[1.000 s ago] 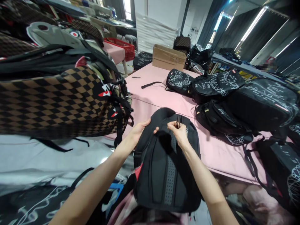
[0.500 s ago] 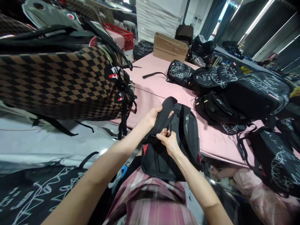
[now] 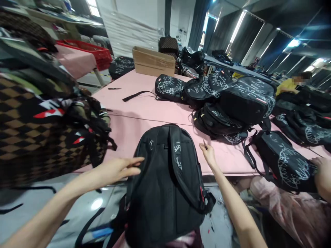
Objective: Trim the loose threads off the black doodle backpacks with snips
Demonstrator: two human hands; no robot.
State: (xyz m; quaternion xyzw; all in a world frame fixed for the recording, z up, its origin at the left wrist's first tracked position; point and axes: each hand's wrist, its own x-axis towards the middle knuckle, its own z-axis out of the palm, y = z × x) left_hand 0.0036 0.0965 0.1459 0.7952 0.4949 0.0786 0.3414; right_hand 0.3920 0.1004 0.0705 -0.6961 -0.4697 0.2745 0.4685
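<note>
A black backpack (image 3: pixel 160 193) with white scribbles on its shoulder straps stands upright against the table edge, strap side facing me. My left hand (image 3: pixel 126 168) is at its left side, fingers stretched out at the edge of the left strap; whether they touch it I cannot tell. My right hand (image 3: pixel 208 155) is off to the backpack's right, over the table. Its fingers are closed on small thread snips (image 3: pixel 204 143), mostly hidden by the hand, with the thin tip pointing up and away.
On the pink table (image 3: pixel 139 110) several scribbled black backpacks (image 3: pixel 232 93) lie to the right. Checkered backpacks (image 3: pixel 31 131) are piled at left. Farther back are a cardboard box (image 3: pixel 153 62) and a red crate (image 3: pixel 100 57). Another person's hand (image 3: pixel 323 175) rests by a backpack at right.
The backpack has turned and now shows its straps side fully. My left hand has let go of the strap and opened; my right hand has moved right, away from the backpack, keeping the snips.
</note>
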